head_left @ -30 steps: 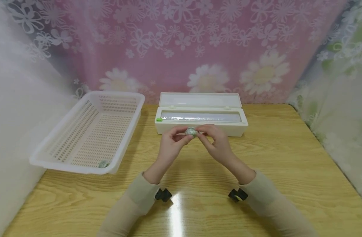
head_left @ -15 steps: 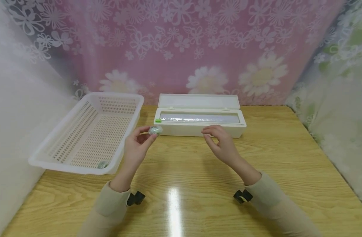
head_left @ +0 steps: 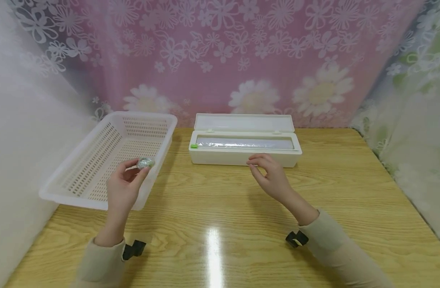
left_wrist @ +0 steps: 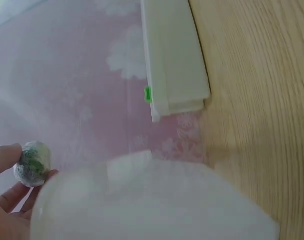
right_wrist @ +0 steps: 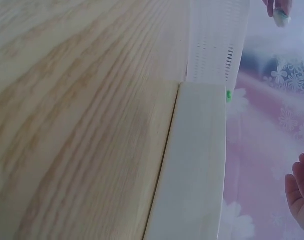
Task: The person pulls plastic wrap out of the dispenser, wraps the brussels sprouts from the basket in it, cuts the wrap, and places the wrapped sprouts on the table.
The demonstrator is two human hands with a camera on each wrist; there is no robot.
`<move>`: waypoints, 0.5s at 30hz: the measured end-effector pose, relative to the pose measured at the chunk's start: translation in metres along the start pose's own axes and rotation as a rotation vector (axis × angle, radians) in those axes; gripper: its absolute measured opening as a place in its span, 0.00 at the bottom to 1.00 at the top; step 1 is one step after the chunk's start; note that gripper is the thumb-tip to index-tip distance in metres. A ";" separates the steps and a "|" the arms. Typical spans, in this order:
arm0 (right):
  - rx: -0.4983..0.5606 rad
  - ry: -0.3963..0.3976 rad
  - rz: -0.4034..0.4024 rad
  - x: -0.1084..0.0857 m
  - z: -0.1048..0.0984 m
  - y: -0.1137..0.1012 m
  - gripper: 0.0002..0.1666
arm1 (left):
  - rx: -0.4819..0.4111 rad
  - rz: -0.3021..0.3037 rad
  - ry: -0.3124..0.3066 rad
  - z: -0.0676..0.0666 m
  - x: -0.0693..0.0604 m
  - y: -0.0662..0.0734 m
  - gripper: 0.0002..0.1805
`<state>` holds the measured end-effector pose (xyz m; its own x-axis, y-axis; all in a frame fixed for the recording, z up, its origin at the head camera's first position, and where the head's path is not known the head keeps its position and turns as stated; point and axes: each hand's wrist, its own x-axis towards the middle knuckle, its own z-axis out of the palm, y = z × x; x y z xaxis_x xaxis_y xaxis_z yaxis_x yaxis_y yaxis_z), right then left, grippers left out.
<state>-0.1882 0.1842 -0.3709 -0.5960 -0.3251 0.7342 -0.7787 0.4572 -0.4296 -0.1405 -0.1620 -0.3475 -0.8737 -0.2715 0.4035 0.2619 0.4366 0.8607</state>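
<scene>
In the head view my left hand (head_left: 123, 186) pinches a small round green thing wrapped in clear film (head_left: 146, 163) between thumb and fingers. It hangs over the near right side of the white slotted plastic basket (head_left: 74, 203). The left wrist view shows the film-wrapped thing (left_wrist: 32, 164) close up, shiny and crinkled; what is inside is unclear. Holding nothing, my right hand (head_left: 271, 178) hovers with loosely bent fingers in front of the white cling film dispenser (head_left: 220, 157). The dispenser's lid (head_left: 244, 122) stands raised, and a film roll (head_left: 241, 143) shows inside.
A green slider (head_left: 194, 146) sits at the left end of the dispenser. Wood-grain table (head_left: 313, 240) lies under everything, with a flowered pink curtain (head_left: 205, 80) behind and pale cloth at both sides. The basket's wall (left_wrist: 157, 200) rises beside my left wrist.
My right hand has let go of the film-wrapped thing and stays near the dispenser. My left hand has carried it leftward to the basket, now blocking a similar one seen inside earlier.
</scene>
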 end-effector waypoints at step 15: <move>0.007 -0.028 0.002 -0.008 0.007 0.004 0.05 | 0.602 0.047 -0.240 -0.054 0.036 -0.039 0.23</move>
<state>-0.1881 0.1826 -0.3817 -0.6030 -0.3471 0.7182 -0.7786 0.4519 -0.4353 -0.1602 -0.2350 -0.3503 -0.9526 -0.0717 0.2956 0.0871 0.8668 0.4910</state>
